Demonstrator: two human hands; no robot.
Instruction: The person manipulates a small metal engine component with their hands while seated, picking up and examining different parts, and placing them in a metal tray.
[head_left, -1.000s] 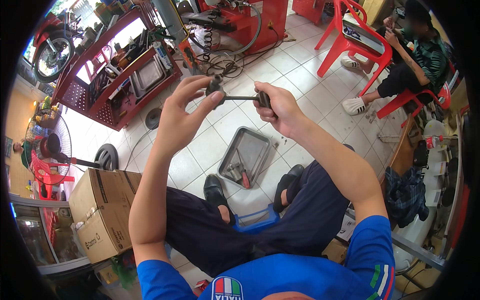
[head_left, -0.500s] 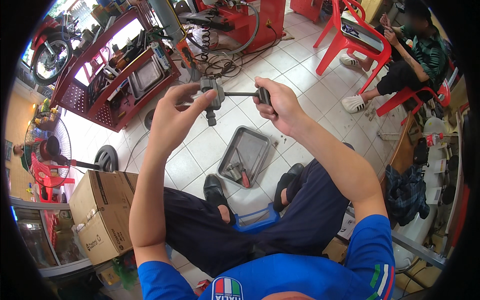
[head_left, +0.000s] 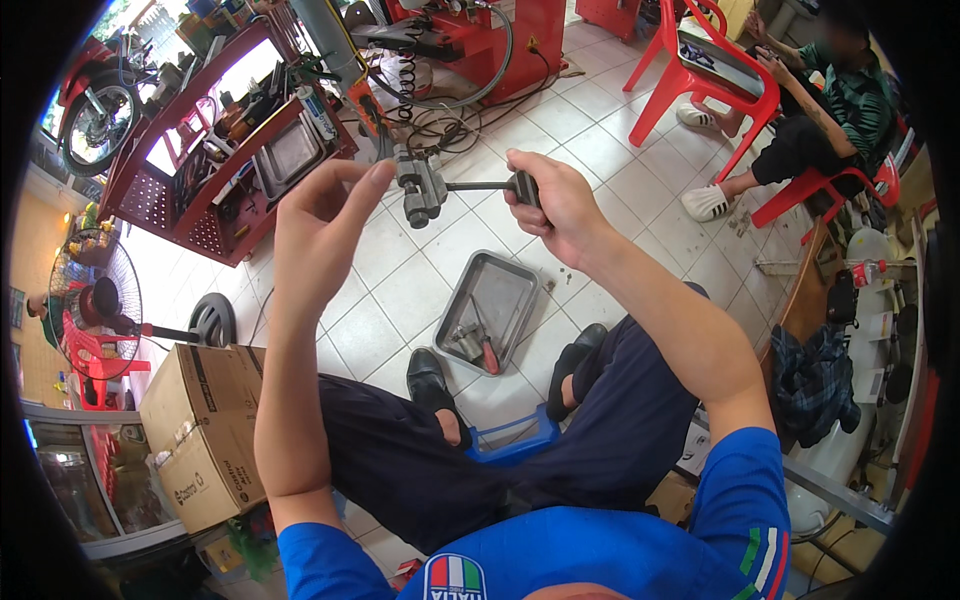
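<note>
My right hand (head_left: pixel 560 205) is closed around a black handle-like end (head_left: pixel 526 188) of a thin dark rod (head_left: pixel 478 186). At the rod's left end hangs a grey metal part (head_left: pixel 420 188), blocky with a round stub at the bottom; its exact kind is unclear. Just left of it is my left hand (head_left: pixel 325 215), thumb and fingers loosely bent and apart, holding nothing. Below, on the floor between my feet, lies a grey metal tray (head_left: pixel 516 290). In it are a red-handled screwdriver (head_left: pixel 489 356) and a small metal part (head_left: pixel 464 340).
A red tool cart (head_left: pixel 190 215) stands at the far left, near a wire-guarded fan (head_left: pixel 100 300). Cardboard boxes (head_left: pixel 205 430) are at my left. At the far right a person (head_left: pixel 840 120) sits beside a red chair (head_left: pixel 700 80). A blue stool (head_left: pixel 520 440) shows between my legs.
My left hand has let go of the grey metal part and drawn slightly left. The part has turned on the rod. My right hand stays nearly in place.
</note>
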